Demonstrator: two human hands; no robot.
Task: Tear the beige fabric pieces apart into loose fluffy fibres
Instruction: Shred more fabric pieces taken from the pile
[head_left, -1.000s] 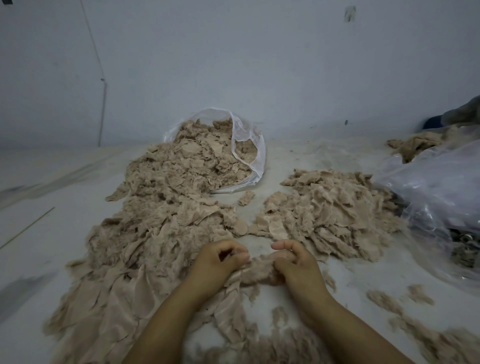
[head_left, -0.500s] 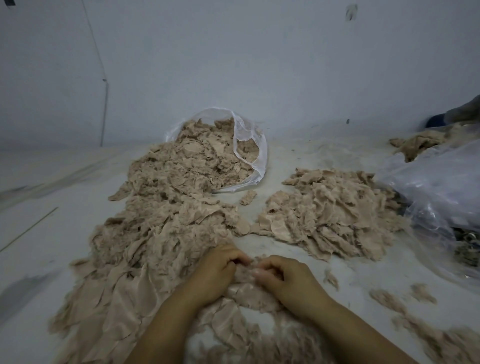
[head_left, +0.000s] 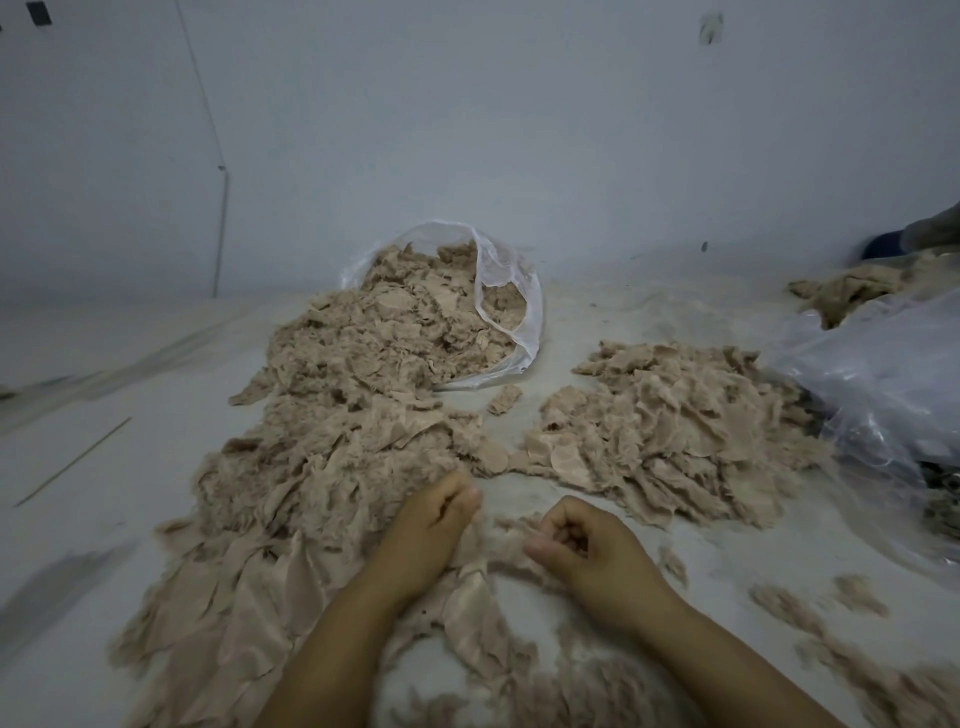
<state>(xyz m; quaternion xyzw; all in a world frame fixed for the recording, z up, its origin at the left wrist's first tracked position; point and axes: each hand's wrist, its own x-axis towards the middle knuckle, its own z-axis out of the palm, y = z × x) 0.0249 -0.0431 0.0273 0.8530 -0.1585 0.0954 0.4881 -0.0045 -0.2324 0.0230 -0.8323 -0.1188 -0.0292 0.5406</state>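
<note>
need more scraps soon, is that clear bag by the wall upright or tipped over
Tipped over: the clear bag lies on its side, fabric pieces spilling out.

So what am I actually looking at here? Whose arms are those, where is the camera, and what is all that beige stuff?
There is no machine here: a person wears one camera on the head, looking forward and down, so the two bare arms at the bottom are their own. The left hand and right hand each pinch an end of a beige fabric piece stretched between them, as if pulling it apart. On the pale surface lie a long heap of fabric pieces spilling from a clear bag, a second heap to the right, and loose fluffy tufts nearer the person. Crumpled clear plastic sits at the far right.
</note>
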